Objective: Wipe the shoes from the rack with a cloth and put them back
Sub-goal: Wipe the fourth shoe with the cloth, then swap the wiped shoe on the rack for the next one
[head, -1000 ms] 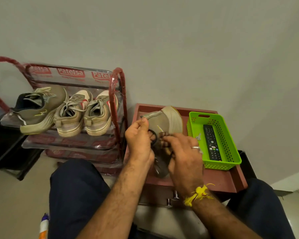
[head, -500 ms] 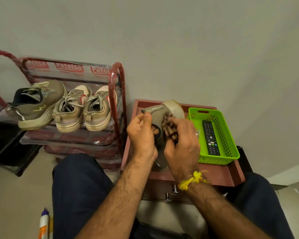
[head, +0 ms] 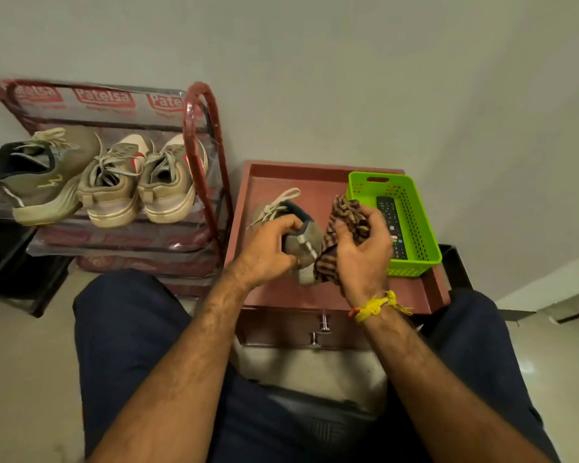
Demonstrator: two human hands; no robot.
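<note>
On the rack (head: 201, 135) at the left, three shoes (head: 114, 182) are seen standing on the top shelf as they stood a second ago, so nothing has yet been returned and one place is taken to be owed. Just right of the rack, over the low cabinet (head: 411, 295), the fourth shoe (head: 303, 243) is held by the left hand (head: 269, 252), whose fingers are curled round its heel. A change is noted here: the shoe, shown sole-up half a second ago, is now presented heel toward the camera with its laces (head: 278, 202) trailing away. The cloth (head: 346, 212) is bunched in the curled fingers of the right hand (head: 361, 255) and is laid against the shoe's right side, having been shifted lower. It is judged that the sole is finished and the heel and side are now being wiped. Further right, a remote (head: 391, 222) is seen lying in a green basket (head: 418, 235), untouched.
</note>
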